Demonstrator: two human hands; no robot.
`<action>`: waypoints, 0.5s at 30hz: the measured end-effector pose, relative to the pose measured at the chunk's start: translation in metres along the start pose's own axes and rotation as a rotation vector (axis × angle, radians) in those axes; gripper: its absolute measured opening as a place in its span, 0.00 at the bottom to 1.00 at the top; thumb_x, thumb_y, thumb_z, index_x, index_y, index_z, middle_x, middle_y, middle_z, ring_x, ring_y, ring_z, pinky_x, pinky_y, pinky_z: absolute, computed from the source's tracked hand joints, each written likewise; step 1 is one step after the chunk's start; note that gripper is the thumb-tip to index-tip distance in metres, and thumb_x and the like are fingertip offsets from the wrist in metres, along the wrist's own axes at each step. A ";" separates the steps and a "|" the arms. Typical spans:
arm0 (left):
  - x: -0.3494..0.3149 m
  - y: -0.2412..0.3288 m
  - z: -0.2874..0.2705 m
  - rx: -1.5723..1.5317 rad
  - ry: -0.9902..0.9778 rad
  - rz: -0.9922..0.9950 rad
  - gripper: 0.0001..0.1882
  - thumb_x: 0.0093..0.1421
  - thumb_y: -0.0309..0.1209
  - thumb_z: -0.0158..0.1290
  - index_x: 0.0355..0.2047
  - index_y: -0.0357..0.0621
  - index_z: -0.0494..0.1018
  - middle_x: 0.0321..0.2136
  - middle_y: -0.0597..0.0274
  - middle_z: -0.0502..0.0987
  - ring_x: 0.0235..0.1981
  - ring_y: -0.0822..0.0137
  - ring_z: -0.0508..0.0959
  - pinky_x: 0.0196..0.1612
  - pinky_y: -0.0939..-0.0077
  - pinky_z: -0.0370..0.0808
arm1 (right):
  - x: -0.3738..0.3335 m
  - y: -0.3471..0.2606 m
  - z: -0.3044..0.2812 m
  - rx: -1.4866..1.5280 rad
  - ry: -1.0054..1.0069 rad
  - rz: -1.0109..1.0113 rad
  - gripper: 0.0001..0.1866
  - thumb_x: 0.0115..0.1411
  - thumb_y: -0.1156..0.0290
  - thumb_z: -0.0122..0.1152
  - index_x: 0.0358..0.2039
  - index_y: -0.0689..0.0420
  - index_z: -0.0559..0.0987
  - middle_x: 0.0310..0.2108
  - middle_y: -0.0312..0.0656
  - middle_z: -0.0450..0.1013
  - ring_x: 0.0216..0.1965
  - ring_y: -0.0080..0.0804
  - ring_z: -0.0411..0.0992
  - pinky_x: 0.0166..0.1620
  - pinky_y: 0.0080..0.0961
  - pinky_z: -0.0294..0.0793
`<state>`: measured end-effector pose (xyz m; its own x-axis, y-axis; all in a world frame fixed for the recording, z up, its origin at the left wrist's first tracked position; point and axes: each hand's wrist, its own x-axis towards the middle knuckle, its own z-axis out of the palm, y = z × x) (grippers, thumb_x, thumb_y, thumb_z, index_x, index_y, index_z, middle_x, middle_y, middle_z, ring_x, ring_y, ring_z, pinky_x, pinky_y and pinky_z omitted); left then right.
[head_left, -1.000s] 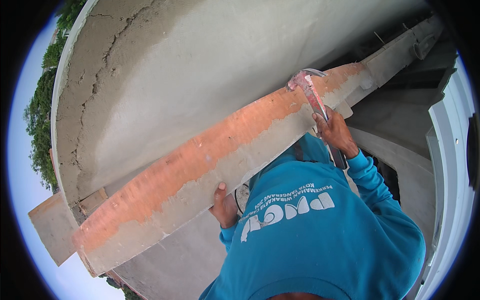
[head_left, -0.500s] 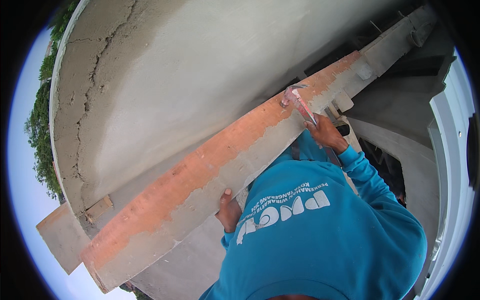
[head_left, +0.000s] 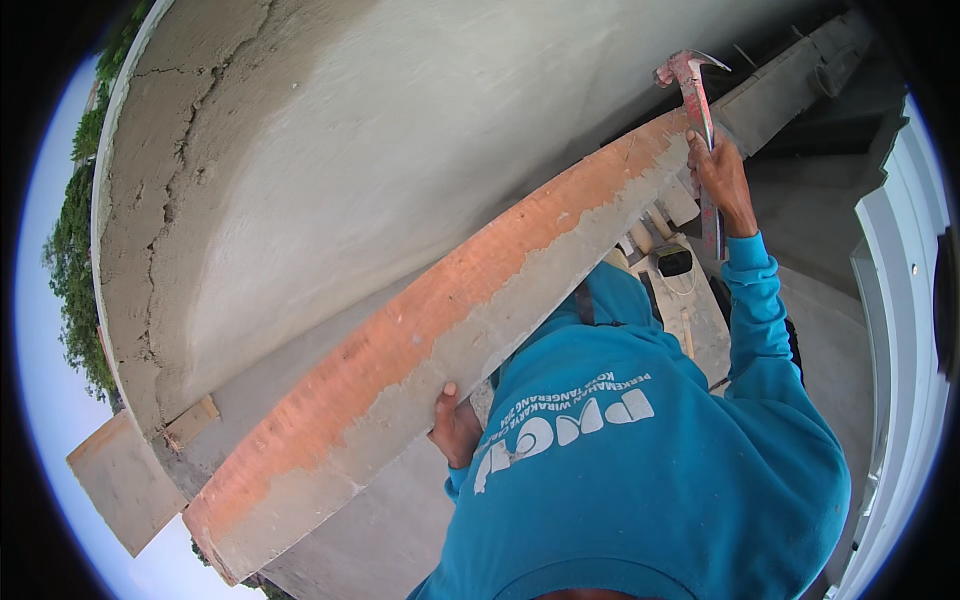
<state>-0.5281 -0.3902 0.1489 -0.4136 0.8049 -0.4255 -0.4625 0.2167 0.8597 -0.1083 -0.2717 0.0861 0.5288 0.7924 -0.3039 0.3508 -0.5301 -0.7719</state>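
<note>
A long wooden board [head_left: 480, 265], orange along its far side and crusted with grey cement along its near side, slants from lower left to upper right. My left hand [head_left: 457, 428] grips its near edge, the thumb on top and the other fingers hidden below. My right hand [head_left: 722, 180] is wrapped round the handle of a claw hammer [head_left: 694, 95] with worn red paint. The hammer's head is raised beyond the board's upper right part, apart from the wood, with the claw pointing right.
A grey plastered wall [head_left: 330, 180] with a cracked, damp edge curves beyond the board. A small plank [head_left: 125, 480] juts out at lower left. A black-ended tool [head_left: 673, 262] lies on boards by my right forearm. White corrugated sheeting [head_left: 900, 260] stands at the right.
The hammer has lifted off the board and moved up and to the right with my right hand. The board's lower left end has shifted slightly right. My left hand keeps its grip.
</note>
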 end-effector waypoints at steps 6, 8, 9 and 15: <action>-0.003 0.004 0.006 0.033 0.015 -0.013 0.36 0.51 0.20 0.57 0.60 0.38 0.59 0.56 0.48 0.66 0.56 0.51 0.68 0.61 0.48 0.66 | 0.042 0.046 0.001 -0.371 0.293 -0.404 0.26 0.60 0.67 0.55 0.61 0.50 0.68 0.33 0.54 0.77 0.33 0.53 0.76 0.38 0.44 0.75; -0.003 0.002 0.003 0.029 0.015 -0.008 0.36 0.51 0.20 0.57 0.61 0.38 0.59 0.56 0.49 0.66 0.56 0.52 0.68 0.61 0.48 0.65 | 0.041 0.044 0.005 -0.379 0.235 -0.303 0.31 0.58 0.69 0.55 0.64 0.43 0.65 0.38 0.57 0.76 0.39 0.59 0.75 0.41 0.48 0.74; -0.002 0.000 0.000 0.027 0.017 -0.007 0.36 0.50 0.20 0.58 0.61 0.38 0.59 0.56 0.49 0.66 0.56 0.52 0.68 0.61 0.49 0.65 | 0.040 0.044 0.010 -0.402 0.223 -0.257 0.32 0.58 0.69 0.55 0.65 0.41 0.64 0.38 0.58 0.76 0.39 0.59 0.75 0.41 0.48 0.74; -0.004 -0.002 -0.004 0.109 0.018 0.011 0.40 0.51 0.27 0.58 0.64 0.39 0.55 0.58 0.49 0.65 0.59 0.52 0.66 0.62 0.50 0.63 | 0.039 0.113 0.061 -0.660 -0.014 -0.126 0.36 0.53 0.74 0.54 0.64 0.38 0.66 0.44 0.59 0.75 0.44 0.58 0.74 0.48 0.47 0.74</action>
<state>-0.5288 -0.3964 0.1482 -0.4328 0.7979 -0.4196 -0.3698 0.2673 0.8898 -0.0946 -0.2821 -0.0470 0.4439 0.8621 -0.2444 0.8106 -0.5026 -0.3007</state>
